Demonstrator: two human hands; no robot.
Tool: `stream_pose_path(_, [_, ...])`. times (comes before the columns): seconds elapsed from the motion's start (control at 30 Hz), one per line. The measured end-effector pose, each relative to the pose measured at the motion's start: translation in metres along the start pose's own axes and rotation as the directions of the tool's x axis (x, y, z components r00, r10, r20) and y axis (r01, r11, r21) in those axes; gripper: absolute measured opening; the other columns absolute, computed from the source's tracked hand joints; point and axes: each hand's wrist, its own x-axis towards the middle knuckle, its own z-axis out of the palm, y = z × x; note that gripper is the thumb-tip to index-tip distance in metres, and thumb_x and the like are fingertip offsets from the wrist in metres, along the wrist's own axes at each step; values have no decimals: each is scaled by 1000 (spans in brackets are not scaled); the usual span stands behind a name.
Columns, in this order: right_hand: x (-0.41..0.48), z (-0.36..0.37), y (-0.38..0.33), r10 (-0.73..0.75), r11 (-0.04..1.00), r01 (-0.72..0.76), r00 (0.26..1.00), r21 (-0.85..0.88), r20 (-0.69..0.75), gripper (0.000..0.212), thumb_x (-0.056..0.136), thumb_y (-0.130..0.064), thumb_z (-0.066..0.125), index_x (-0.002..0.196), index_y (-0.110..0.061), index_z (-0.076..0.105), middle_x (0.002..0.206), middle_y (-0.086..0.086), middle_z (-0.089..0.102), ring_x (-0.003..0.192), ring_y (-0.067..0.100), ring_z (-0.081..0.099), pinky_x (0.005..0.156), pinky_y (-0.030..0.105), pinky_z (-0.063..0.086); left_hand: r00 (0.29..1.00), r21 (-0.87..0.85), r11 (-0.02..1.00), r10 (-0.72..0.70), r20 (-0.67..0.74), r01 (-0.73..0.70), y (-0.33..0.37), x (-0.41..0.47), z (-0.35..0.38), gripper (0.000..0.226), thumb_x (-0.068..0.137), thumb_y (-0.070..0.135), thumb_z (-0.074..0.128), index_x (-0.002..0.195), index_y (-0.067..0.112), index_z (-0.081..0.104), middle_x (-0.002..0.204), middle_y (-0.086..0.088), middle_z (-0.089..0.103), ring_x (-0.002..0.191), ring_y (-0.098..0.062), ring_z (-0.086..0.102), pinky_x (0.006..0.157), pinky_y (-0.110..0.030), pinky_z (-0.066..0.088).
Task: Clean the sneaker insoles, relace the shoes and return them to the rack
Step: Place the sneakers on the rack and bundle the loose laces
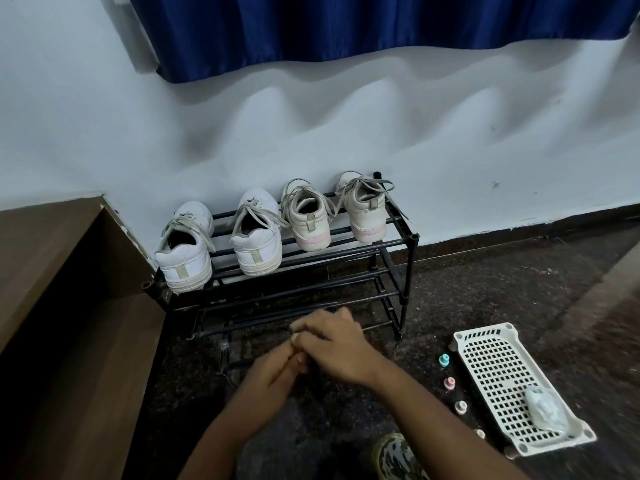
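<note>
Sneakers on rack, beyond hands

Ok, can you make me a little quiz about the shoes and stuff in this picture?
1. How many shoes stand on the rack's top shelf?
2. True or false: the left hand and right hand touch each other.
3. Which pair has pink on the heel: A) left pair, B) right pair?

Key: 1. four; 2. true; 3. B.
</note>
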Motion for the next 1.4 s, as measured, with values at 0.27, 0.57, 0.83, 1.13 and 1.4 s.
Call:
stream_pose_path(0.27, [-2,-5,11,-105,938,53,985,343,136,38,87,-45,61,61,-18,66,62,2,62,58,9,51,63,27,40,997,-20,996,83,0,-83,2,0,-6,20,90,34,44,86,19,58,77,13,60,74,-2,54,70,-17,43])
stream_pose_path(0.57, [0,-11,15,-34,928,32,999,371,-1,24,88,-28,65,65,-23,70,50,-7,55,52,10,45,53,23,34,975,-235,967,-144,-172,101,5,1,-29,29,72,26,60,89,3,62,58,1,62,52,2,50,49,-11,37])
stream_pose_path(0.83, [0,-11,11,-11,889,16,1000,458,-14,25,89,-24,63,66,-17,68,52,-6,55,47,5,40,49,19,32,940,-275,916,-328,-94,293,1,-1,-29,9,84,11,69,84,2,68,61,-4,65,53,-8,52,51,-13,42])
stream_pose_path(1.13, [-1,-18,16,24,918,4,997,397,-67,26,89,-28,63,64,-21,66,55,-7,56,35,0,38,44,14,28,870,-470,816,-460,-178,336,3,-1,-40,9,87,5,61,86,-1,67,65,-4,66,48,-4,51,44,-14,41])
stream_pose_path(1.4, [0,-18,20,54,948,-15,992,319,-114,28,88,-34,61,60,-30,64,57,-7,62,41,-6,47,61,24,31,889,-523,835,-361,-283,172,8,-1,-40,12,85,-5,58,89,-1,69,67,-11,68,55,-11,64,52,-17,54])
